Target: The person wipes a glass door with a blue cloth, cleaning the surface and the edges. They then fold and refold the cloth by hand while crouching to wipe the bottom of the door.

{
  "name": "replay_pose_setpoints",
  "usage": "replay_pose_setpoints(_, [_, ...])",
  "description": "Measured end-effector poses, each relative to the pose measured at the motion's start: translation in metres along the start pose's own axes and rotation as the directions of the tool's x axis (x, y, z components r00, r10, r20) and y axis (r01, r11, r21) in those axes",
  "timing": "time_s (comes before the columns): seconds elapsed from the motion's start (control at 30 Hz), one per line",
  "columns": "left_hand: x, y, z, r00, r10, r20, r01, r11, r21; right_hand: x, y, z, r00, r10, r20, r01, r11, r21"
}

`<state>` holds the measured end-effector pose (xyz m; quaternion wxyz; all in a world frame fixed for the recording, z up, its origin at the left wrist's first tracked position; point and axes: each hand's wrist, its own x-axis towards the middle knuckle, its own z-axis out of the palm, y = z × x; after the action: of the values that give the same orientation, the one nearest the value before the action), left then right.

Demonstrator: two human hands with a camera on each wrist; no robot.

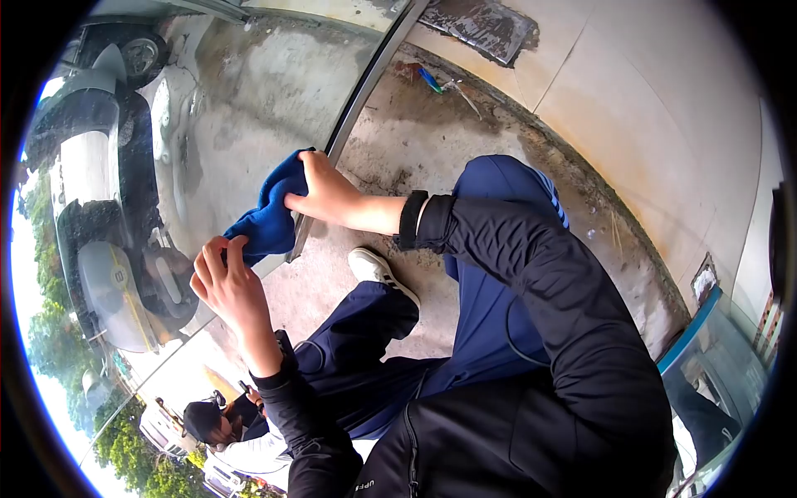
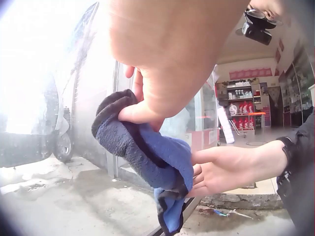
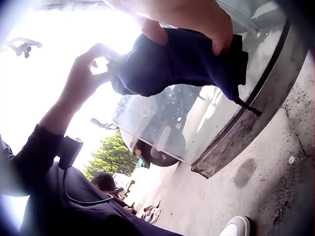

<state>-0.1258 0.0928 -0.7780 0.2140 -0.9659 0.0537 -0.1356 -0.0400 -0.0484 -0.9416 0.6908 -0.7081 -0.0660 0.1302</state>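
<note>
At the left, the left hand [image 1: 228,286] pinches the lower-left end of the blue cloth [image 1: 267,232], fingers curled onto it. The cloth hangs bunched between the hands, its long axis slanting up to the right in front of the glass pane [image 1: 257,91]; whether they touch is unclear. The right hand [image 1: 332,199] grips the upper end, nearer the pane's metal edge [image 1: 367,100]
</note>
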Motion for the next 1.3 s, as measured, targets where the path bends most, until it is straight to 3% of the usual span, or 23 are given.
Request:
replay_pose_setpoints(0.1, [0.006, 0.003, 0.002, 0.999, 0.006, -0.041, -0.007, 1.000, -0.018, 0.010, -0.001, -0.009, 0.994, -0.111, -0.020, 0.107, 0.986, -0.127])
replay_pose_setpoints(0.17, [0.008, 0.006, 0.003, 0.999, 0.017, -0.040, -0.018, 0.999, -0.028, 0.015, -0.009, -0.017, 0.998, 0.046, 0.042, -0.034, 0.967, -0.254])
replay_pose_setpoints(0.33, [0.005, 0.003, 0.014, 0.996, 0.085, -0.003, -0.085, 0.986, -0.144, 0.029, 0.008, -0.022, 0.993, 0.115, 0.037, -0.100, 0.957, -0.273])
replay_pose_setpoints(0.47, [-0.002, 0.006, 0.014, 0.996, 0.091, 0.010, -0.086, 0.970, -0.228, 0.033, 0.023, -0.012, 0.998, 0.058, -0.025, -0.063, 0.966, -0.252])
replay_pose_setpoints(0.53, [-0.003, 0.008, 0.013, 0.996, 0.090, -0.010, -0.091, 0.981, -0.171, 0.034, 0.027, -0.013, 0.998, 0.008, -0.058, -0.020, 0.977, -0.213])
replay_pose_setpoints(0.67, [-0.005, 0.007, 0.024, 0.997, 0.071, -0.023, -0.073, 0.994, -0.080, 0.034, 0.018, -0.021, 0.998, 0.009, 0.068, 0.008, 0.970, -0.243])
replay_pose_setpoints(0.77, [-0.005, 0.002, 0.027, 0.999, 0.033, -0.042, -0.039, 0.990, -0.133, 0.018, -0.001, -0.018, 0.971, -0.211, 0.112, 0.233, 0.941, -0.247])
replay_pose_setpoints(0.83, [-0.006, -0.003, 0.023, 0.997, 0.023, -0.068, -0.036, 0.981, -0.192, 0.016, -0.015, -0.017, 0.909, -0.397, 0.130, 0.415, 0.895, -0.166])
replay_pose_setpoints(0.9, [0.000, -0.008, 0.009, 0.994, -0.049, -0.101, 0.027, 0.978, -0.208, 0.011, -0.032, -0.018, 0.912, -0.406, 0.061, 0.410, 0.897, -0.162])
replay_pose_setpoints(0.97, [0.005, -0.014, -0.008, 0.955, -0.140, -0.261, 0.083, 0.972, -0.219, 0.010, -0.052, -0.020, 0.903, -0.429, -0.022, 0.424, 0.899, -0.109])
replay_pose_setpoints(1.03, [0.010, -0.021, -0.030, 0.892, -0.217, -0.397, 0.152, 0.970, -0.187, 0.013, -0.081, -0.024, 0.857, -0.502, -0.113, 0.491, 0.864, -0.113])
replay_pose_setpoints(1.1, [0.010, -0.033, -0.051, 0.828, -0.287, -0.481, 0.244, 0.958, -0.151, 0.019, -0.116, -0.026, 0.720, -0.656, -0.226, 0.626, 0.755, -0.194])
replay_pose_setpoints(1.2, [0.008, -0.049, -0.081, 0.723, -0.376, -0.580, 0.356, 0.922, -0.153, 0.025, -0.173, -0.029, 0.526, -0.821, -0.223, 0.773, 0.571, -0.277])
replay_pose_setpoints(1.27, [0.007, -0.063, -0.092, 0.640, -0.391, -0.662, 0.340, 0.916, -0.212, 0.029, -0.202, -0.031, 0.394, -0.901, -0.181, 0.846, 0.433, -0.311])
replay_pose_setpoints(1.3, [0.007, -0.070, -0.096, 0.606, -0.387, -0.695, 0.328, 0.917, -0.225, 0.030, -0.217, -0.033, 0.386, -0.907, -0.169, 0.850, 0.421, -0.317])
